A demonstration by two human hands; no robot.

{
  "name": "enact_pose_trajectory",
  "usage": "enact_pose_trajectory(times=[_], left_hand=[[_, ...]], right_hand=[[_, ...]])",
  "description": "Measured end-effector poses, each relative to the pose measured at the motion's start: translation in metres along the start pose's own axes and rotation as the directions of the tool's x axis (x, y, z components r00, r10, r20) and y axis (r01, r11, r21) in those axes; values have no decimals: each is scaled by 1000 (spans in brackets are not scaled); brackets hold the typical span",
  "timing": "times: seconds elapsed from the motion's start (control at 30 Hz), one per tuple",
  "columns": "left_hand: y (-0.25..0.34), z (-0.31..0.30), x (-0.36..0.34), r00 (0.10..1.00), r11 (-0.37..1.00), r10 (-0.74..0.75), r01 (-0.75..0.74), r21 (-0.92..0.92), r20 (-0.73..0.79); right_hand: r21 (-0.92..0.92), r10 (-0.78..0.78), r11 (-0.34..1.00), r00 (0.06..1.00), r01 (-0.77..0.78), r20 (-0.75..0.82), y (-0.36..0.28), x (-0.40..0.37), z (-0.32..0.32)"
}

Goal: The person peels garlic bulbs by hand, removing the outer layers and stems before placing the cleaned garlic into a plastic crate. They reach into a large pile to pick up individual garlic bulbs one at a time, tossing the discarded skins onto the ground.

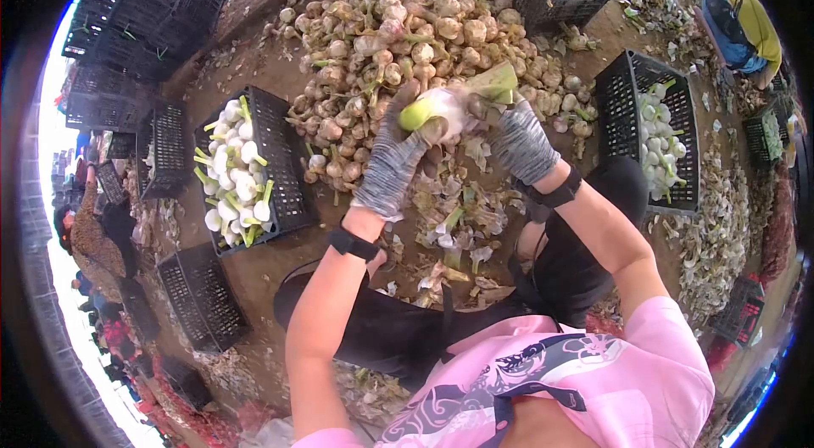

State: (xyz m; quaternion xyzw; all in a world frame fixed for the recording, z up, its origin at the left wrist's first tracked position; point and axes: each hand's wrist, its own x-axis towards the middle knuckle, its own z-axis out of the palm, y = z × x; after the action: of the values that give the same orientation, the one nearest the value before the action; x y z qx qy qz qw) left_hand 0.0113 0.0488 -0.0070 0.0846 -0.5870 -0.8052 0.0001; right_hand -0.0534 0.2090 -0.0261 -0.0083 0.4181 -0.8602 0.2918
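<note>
Garlic bulb (449,113) held from both sides

On my remote feed, I see the left hand (394,151) clasping it and the right hand (521,141) gripping nearer the stalk (492,85), which points rightward and away (exact contact partly hidden). Beyond lies the garlic heap (424,28); the left crate (284,160) and right crate (616,96) hold white bulbs (233,164).

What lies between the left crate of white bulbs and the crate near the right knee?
The head view shows the brownish bulb heap and loose skins, with left hand, right hand and held bulb above.
</note>
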Motion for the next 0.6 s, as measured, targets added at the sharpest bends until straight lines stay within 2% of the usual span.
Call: enact_pose_trajectory(times=[0.03,0.07,0.1,0.13,0.17,0.2,0.27,0.3,0.33,0.37,0.4,0.43,0.47,0.5,0.53,0.6], left_hand=[[-1,-5,2,993,995,-101,100,-10,-57],[-6,-5,2,993,995,-99,99,-8,-58],[-7,-3,2,982,960,-168,143,-242,-86],[-9,-3,3,966,870,-240,170,-463,-96],[-13,-7,4,952,753,-305,220,-621,-32],[-14,-10,5,951,753,-306,219,-620,-36],[-16,-17,9,964,704,-260,224,-674,49],[-15,-17,11,959,647,-282,209,-733,24],[-13,-17,11,960,647,-281,204,-735,19],[-11,-18,11,966,682,-254,215,-699,49],[-8,-19,11,970,717,-230,226,-659,81],[-6,-21,11,964,684,-233,255,-683,126],[-6,-19,9,964,684,-235,254,-684,123],[-7,-15,5,977,770,-168,214,-601,133],[-7,-12,3,983,844,-101,168,-510,155],[-4,-12,1,976,827,-158,215,-520,152]], right_hand=[[-165,-136,977,991,136,9,-1,-1,-3],[-325,-265,908,963,263,40,0,0,-6],[-195,-338,917,937,349,90,6,-4,-1],[-194,-338,916,937,350,92,9,-8,3],[-419,-376,810,911,411,168,12,-14,8],[-610,-390,647,886,457,250,13,-18,11],[-619,-350,646,893,448,281,21,-17,7],[-642,-397,539,837,545,377,16,-19,13],[-647,-428,422,769,635,475,13,-19,16],[-450,-284,781,888,433,362,19,-18,11],[-449,-283,781,887,434,365,15,-15,6],[-7,-119,992,945,127,306,9,-9,-2],[444,65,870,942,-215,329,3,-3,-12],[503,234,785,926,-360,297,4,3,-26],[368,216,838,864,-403,455,2,5,-36],[425,131,541,572,-725,809,2,11,-42]])
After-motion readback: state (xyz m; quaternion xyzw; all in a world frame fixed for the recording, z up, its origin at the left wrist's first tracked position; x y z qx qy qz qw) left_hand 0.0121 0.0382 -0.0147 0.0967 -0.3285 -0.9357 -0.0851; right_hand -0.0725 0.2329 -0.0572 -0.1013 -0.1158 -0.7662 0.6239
